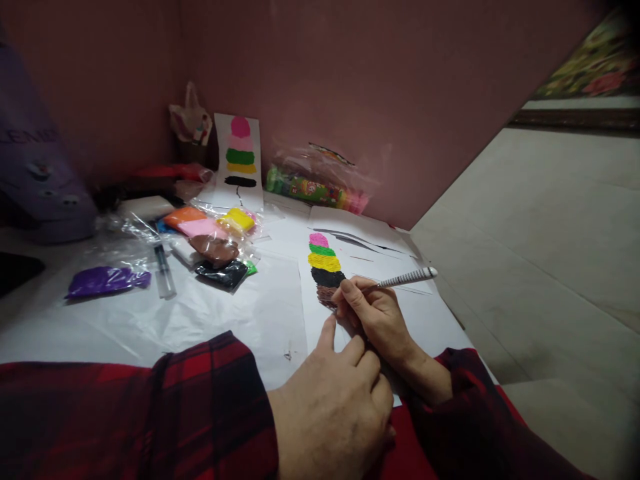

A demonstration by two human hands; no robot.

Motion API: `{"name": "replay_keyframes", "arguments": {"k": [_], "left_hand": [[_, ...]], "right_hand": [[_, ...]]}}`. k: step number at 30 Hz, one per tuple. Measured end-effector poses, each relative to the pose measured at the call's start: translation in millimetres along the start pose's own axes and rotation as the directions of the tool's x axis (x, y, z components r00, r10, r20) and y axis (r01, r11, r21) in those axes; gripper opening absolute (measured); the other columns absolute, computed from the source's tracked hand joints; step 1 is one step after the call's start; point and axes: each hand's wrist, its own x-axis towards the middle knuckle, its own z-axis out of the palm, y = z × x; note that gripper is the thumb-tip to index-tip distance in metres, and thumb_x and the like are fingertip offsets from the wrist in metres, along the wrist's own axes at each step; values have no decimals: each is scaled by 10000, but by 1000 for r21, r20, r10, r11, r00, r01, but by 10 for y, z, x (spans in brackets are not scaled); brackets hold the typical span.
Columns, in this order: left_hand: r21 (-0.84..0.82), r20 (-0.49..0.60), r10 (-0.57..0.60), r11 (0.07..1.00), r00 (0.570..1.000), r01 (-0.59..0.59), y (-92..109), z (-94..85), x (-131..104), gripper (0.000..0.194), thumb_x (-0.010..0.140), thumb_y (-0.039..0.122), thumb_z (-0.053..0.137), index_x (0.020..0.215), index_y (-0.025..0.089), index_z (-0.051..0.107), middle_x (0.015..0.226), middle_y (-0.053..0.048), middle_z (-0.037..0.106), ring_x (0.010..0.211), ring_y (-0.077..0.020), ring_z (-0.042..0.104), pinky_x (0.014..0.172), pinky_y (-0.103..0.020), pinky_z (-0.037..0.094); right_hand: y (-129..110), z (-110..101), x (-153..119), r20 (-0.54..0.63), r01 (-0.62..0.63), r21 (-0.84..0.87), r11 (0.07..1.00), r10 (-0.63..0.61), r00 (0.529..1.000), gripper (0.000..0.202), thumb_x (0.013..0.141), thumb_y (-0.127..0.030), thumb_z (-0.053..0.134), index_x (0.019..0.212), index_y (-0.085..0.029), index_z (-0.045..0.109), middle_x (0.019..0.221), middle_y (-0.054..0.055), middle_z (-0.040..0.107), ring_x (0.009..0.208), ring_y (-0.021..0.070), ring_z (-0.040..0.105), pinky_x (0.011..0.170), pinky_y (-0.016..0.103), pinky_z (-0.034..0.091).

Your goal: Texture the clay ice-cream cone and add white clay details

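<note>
My right hand (pixel 383 320) is closed in a writing grip around a slim, pen-like stick (pixel 410 277) with a white, dark-patterned barrel. Its working tip is hidden behind my fingers, at the brown band. My left hand (pixel 335 407) rests on the paper just below, index finger stretched to the lower edge of that band, the others loosely bent. On the white paper (pixel 370 267), a column of textured clay bands runs pink (pixel 319 239), green (pixel 323 251), yellow (pixel 324 262), black (pixel 327 277) and brown (pixel 326 294).
Bagged clay lies to the left, including purple (pixel 107 281), brown (pixel 215 249) and black (pixel 223 273) pieces, beside a clear tube (pixel 164 272). A card with coloured bands (pixel 241 159) leans at the back, near a colourful packet (pixel 320 187). A purple container (pixel 43 153) stands far left.
</note>
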Motion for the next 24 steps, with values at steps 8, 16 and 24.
{"name": "replay_keyframes", "arguments": {"k": [8,16,24], "left_hand": [[6,-9,10,1000,1000,-10,-5,-7,-8,281,947,378,516,1000,143,661,988,-66,672,1028,-270,586,1044,-632,370],[-11,-1,8,1000,1000,-8,-1,-13,-11,285,941,382,534,1019,140,662,1017,-71,672,1042,-269,580,1056,-626,365],[-15,12,6,1000,1000,-6,6,-34,1,275,941,360,539,1027,131,664,1036,-87,675,1042,-277,584,1038,-627,381]], "right_hand": [[33,-2,-9,8,-2,-26,1000,2,1000,376,929,-461,588,689,-178,644,558,-32,543,526,94,487,518,233,409],[32,-14,-24,19,-3,-66,998,4,1000,349,935,-453,581,717,-190,653,578,-26,562,556,109,518,569,250,447],[40,-8,-26,25,10,-81,997,-8,1000,348,937,-450,577,719,-188,645,591,-24,567,556,105,514,536,239,424]]}}
